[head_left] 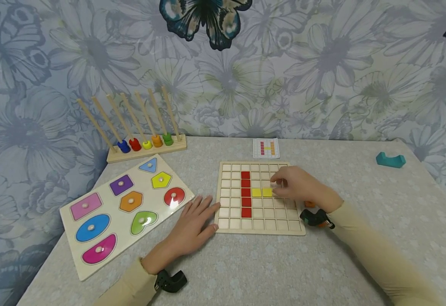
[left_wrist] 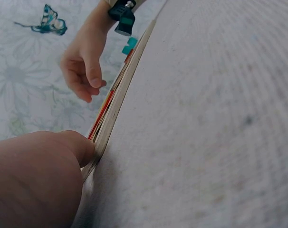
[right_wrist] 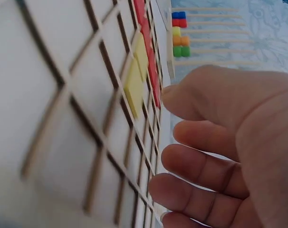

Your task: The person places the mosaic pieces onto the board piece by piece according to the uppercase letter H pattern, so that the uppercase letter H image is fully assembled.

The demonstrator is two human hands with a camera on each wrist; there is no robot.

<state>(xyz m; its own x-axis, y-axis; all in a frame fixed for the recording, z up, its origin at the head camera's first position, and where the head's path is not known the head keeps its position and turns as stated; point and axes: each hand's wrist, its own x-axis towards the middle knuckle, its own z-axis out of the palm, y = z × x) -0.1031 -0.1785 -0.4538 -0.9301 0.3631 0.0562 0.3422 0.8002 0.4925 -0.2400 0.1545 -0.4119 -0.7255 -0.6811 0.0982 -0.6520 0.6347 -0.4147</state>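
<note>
A wooden grid board [head_left: 260, 232] lies on the table with a column of red tiles [head_left: 246, 192] and two yellow tiles [head_left: 262, 193] beside it in one row. Over the board's right part hovers my right hand [head_left: 297, 185], thumb and fingers apart and bent, nothing visible between them. The right wrist view shows its thumb [right_wrist: 179, 97] close by the yellow tiles [right_wrist: 133, 88]. My left hand [head_left: 194, 225] lies palm down with spread fingers, its fingertips at the board's left edge. In the left wrist view its thumb [left_wrist: 77, 145] touches the board's side [left_wrist: 118, 102].
A card with a coloured pattern [head_left: 266, 148] lies behind the board. Orange tiles [head_left: 309, 204] show partly under my right wrist. On the left are a shape puzzle [head_left: 109, 199] and a peg stand [head_left: 146, 153] with coloured pieces. A teal curved block [head_left: 390, 160] stands far right.
</note>
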